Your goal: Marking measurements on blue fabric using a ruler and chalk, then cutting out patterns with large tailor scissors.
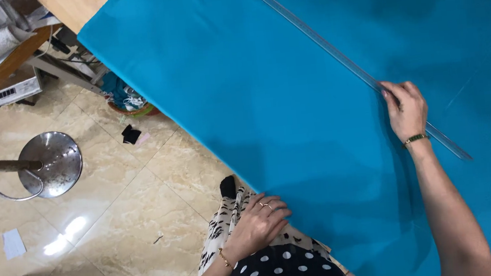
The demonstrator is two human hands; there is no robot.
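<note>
pressing down on a long clear ruler (355,67), the right hand (405,110) lies flat with fingers together near the ruler's near-right end. the ruler runs diagonally from far centre to near right across a blue cloth (266,99) spread over a wooden table (70,7). the left hand (260,220), fingers loosely spread, rests at the cloth's near edge against the person's patterned clothing. the ruler looks light, stiff and slippery, likely best pinned from above; the cloth looks soft, thin and prone to shifting.
</note>
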